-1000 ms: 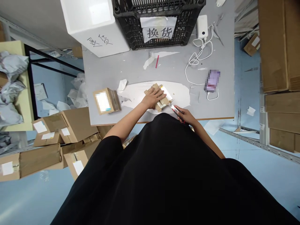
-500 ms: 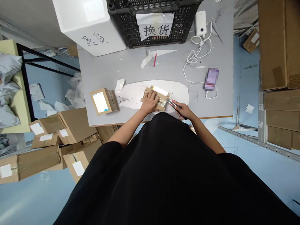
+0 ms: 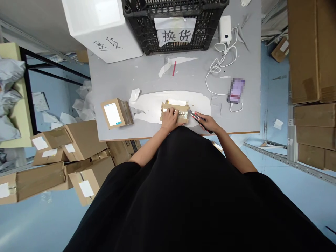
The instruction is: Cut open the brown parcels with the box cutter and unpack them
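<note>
A small cardboard box (image 3: 184,107) with shiny tape along its top lies on a white patch (image 3: 149,101) of the table, close to my body. My left hand (image 3: 170,120) grips it from the near side, fingers bent over the top and thumb along the near edge. A utility knife (image 3: 196,117) with a dark handle is held in my right hand (image 3: 209,123). Its blade end points up and left, beside the small box's right end; whether it touches cannot be seen. Part of the small box is hidden under my left hand.
A taped carton (image 3: 113,113) with a white label stands left on the table. Behind are a white bin (image 3: 115,43) and a black crate (image 3: 173,35). A phone (image 3: 236,90), white cable (image 3: 215,66) and power bank (image 3: 225,29) lie right. Boxes (image 3: 84,140) are piled at lower left.
The small box has turned from a slant to lie nearly parallel with the table edge. My left hand has shifted slightly right with it, and the knife has moved slightly to the right.
</note>
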### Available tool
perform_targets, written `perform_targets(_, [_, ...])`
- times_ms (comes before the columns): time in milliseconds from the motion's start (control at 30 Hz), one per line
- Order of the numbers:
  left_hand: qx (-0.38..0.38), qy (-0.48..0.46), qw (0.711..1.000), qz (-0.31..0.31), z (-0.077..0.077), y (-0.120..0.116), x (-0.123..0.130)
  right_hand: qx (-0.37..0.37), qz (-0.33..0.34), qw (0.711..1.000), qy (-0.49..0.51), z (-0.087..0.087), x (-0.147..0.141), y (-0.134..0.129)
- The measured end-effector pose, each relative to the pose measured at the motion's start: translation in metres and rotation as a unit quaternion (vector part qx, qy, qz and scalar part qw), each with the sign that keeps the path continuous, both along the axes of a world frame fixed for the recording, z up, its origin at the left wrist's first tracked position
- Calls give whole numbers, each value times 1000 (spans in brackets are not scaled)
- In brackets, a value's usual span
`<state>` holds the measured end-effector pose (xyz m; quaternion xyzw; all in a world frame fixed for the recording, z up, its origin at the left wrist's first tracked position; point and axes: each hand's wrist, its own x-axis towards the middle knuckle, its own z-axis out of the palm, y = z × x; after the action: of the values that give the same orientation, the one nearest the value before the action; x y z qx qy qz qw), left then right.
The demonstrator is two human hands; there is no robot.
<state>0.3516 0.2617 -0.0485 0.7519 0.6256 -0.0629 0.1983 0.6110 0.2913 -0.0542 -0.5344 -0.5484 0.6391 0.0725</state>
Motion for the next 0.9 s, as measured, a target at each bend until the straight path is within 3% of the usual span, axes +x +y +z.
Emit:
perform_targets(233, [-12, -27, 1000, -1, 5, 3, -6, 40, 44, 998, -32, 1, 4, 8])
perform_targets(500, [-54, -17, 998, 1, 8, 14, -3, -27, -65, 997, 40, -3, 6, -12])
perform_targets(900, [-80, -20, 997, -7, 9, 19, -5, -56, -74, 992, 82, -10, -5, -8])
